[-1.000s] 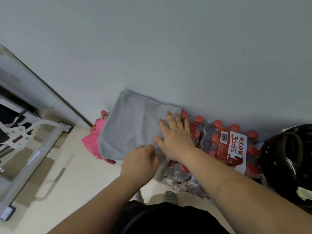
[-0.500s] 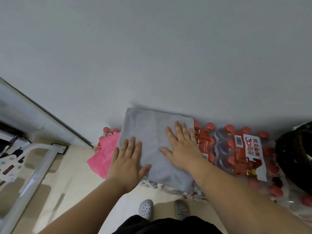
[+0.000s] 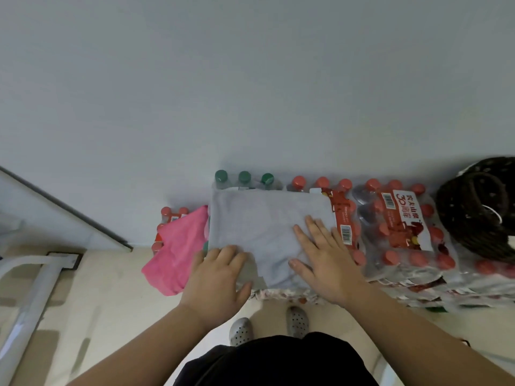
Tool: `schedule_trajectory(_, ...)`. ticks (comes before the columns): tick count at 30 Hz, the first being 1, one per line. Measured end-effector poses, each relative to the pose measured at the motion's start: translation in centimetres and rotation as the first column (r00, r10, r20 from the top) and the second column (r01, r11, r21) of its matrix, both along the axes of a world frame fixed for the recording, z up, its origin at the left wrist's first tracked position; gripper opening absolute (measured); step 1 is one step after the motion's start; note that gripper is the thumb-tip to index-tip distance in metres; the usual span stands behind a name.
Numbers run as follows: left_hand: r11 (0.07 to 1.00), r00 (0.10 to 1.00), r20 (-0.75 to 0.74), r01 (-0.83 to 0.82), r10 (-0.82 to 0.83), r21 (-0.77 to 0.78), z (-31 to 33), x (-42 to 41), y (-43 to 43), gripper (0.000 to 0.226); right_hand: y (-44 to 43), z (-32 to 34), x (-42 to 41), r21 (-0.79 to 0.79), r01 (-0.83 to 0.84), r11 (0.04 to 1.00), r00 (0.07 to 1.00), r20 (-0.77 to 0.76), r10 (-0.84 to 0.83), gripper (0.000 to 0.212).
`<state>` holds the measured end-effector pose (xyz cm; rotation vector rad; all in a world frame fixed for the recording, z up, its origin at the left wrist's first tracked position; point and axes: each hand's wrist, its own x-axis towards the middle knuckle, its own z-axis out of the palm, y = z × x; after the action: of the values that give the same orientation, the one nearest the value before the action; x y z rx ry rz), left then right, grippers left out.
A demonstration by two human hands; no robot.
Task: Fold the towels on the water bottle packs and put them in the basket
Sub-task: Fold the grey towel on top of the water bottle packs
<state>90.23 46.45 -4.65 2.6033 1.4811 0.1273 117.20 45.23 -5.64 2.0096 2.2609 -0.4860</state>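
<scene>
At 3 o'clock the dark woven wicker basket [image 3: 473, 213] runs off the frame edge; we lose its far side. The grey folded cloth towel [image 3: 264, 229] hides the bottle tops of the shrink-wrapped water bottle packs [image 3: 404, 246] beneath it. The left hand [image 3: 217, 280] covers the towel's 7 o'clock corner. Small label print [image 3: 347, 232]: we cannot read it.

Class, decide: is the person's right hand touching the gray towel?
Touching. The head view shows the right hand lying flat, fingers spread, on the gray towel.

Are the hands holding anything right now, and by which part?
Nothing is gripped: left hand and right hand press flat on the grey towel, near its front edge.
</scene>
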Motion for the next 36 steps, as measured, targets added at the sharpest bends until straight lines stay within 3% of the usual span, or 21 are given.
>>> schedule_trajectory(5,0.994,0.99,0.091,-0.109,0.106,0.031,0.9,0.4,3.1,0.048,-2.0,-0.1,0.1,0.074,0.065,0.995,0.998,-0.032,-0.063,0.07)
schedule_trajectory(13,0.97,0.972,-0.001,-0.235,0.235,-0.059,2.0,1.6,11.1,0.063,6.2,2.0,0.9,0.292,0.204,0.934,0.978,-0.111,-0.179,0.046)
schedule_trajectory(17,0.967,0.978,-0.059,-0.205,0.198,-0.152,1.6,2.0,13.5,0.051,9.8,1.6,1.9,0.155,0.185,0.97,0.982,-0.06,-0.178,0.048)
schedule_trajectory(20,0.969,0.976,-0.075,-0.214,0.206,-0.124,1.2,1.9,14.1,0.037,10.4,1.2,2.4,0.133,0.14,0.981,0.99,-0.007,-0.14,0.042)
schedule_trajectory(28,0.946,0.966,0.094,-0.211,0.24,-0.245,2.2,1.6,14.7,0.004,11.5,2.4,3.3,0.16,0.007,0.987,0.999,-0.051,0.001,0.012)
schedule_trajectory(30,0.929,0.951,0.161,-0.205,0.263,-0.308,3.2,1.5,14.8,0.012,10.7,3.0,3.5,0.191,0.027,0.981,0.989,-0.147,0.001,0.005)
schedule_trajectory(33,0.915,0.942,0.214,-0.168,0.259,-0.366,4.9,1.0,14.3,0.017,8.8,4.6,4.0,0.234,0.116,0.965,0.952,-0.304,-0.041,0.011)
schedule_trajectory(36,0.91,0.924,0.308,-0.088,0.227,-0.406,6.5,-0.1,13.4,0.022,6.6,7.5,4.4,0.167,0.153,0.974,0.927,-0.365,-0.083,0.015)
